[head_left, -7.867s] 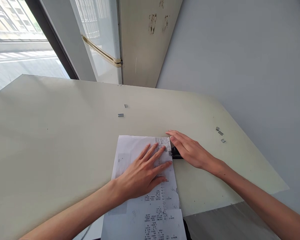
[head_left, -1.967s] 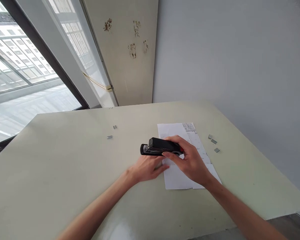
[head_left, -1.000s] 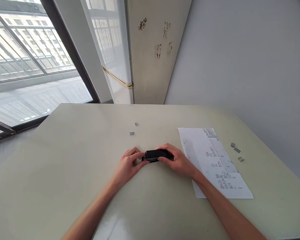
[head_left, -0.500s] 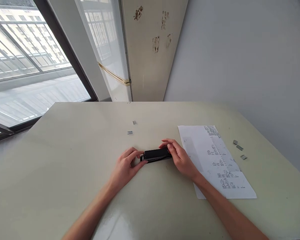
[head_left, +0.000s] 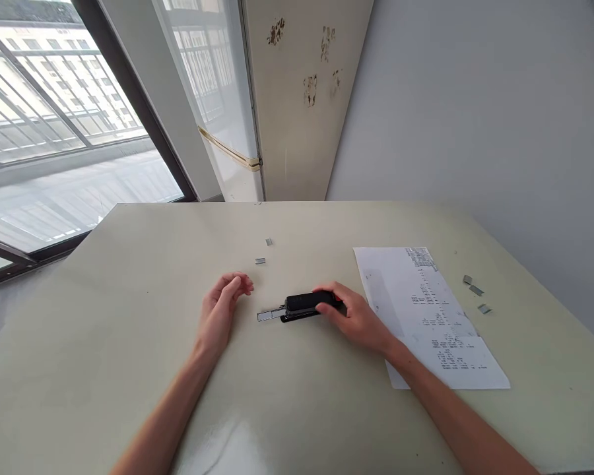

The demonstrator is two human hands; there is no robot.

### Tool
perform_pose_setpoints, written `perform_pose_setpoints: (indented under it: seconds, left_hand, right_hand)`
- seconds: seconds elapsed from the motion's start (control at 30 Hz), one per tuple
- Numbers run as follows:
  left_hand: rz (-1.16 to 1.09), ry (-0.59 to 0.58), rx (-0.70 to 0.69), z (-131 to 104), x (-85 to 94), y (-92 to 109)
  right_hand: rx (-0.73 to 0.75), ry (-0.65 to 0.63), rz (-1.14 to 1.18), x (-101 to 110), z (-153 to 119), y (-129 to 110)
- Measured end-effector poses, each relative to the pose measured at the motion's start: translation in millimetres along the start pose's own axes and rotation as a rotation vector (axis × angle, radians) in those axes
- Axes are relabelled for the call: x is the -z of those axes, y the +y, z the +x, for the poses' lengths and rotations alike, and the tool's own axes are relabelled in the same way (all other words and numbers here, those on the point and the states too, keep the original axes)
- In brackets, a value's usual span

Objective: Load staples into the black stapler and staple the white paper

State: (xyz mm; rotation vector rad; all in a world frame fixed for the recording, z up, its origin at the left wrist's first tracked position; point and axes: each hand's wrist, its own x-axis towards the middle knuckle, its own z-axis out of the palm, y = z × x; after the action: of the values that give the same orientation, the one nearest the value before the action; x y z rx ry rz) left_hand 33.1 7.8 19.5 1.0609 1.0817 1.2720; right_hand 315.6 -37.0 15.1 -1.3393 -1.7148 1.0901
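A black stapler lies on the table with its metal staple tray sliding out from the left end. My right hand is closed around the right end of the stapler, thumb on the near side and fingers over the top. To the left of the tray, my left hand is apart from the stapler. Its fingers are loosely bent, and nothing shows in them. Two small staple strips, a nearer one and a farther one, lie beyond my left hand.
A printed sheet of paper lies partly under my right forearm. Several short staple strips rest at the right of the pale table. Behind the table stand a fridge and a grey wall; a window is at left.
My left hand has let go of the stapler's left end and moved left. The metal tray now sticks out there. My right hand has wrapped more fully around the stapler.
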Motion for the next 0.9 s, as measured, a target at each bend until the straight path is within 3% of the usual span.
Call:
perform_pose_setpoints:
  seconds: [0.1, 0.2, 0.37, 0.47, 0.7, 0.9]
  left_hand:
    - [-0.155, -0.094, 0.067, -1.2, -8.2, 0.4]
    - [-0.365, -0.125, 0.158, -0.4, -13.4, -0.8]
    - [-0.711, -0.122, 0.419, -5.2, -21.2, -0.4]
    - [-0.83, -0.156, 0.55, -11.2, -25.6, 0.4]
    - [-0.912, -0.159, 0.577, -13.6, -26.8, -3.1]
    - [-0.889, -0.086, 0.587, -14.5, -30.3, 0.6]
  right_hand:
    - [0.001, 0.014, -0.02, -0.6, -2.2, -5.3]
    - [-0.138, 0.039, 0.089, 1.4, -3.1, -9.7]
    - [-0.452, -0.213, 0.64, 5.1, -2.9, -15.6]
    - [-0.547, -0.278, 0.891, 3.8, -2.2, -19.1]
    - [-0.549, -0.405, 1.025, 4.3, -3.1, -17.5]
    - [-0.578, -0.428, 1.051, 1.4, -3.7, -18.2]
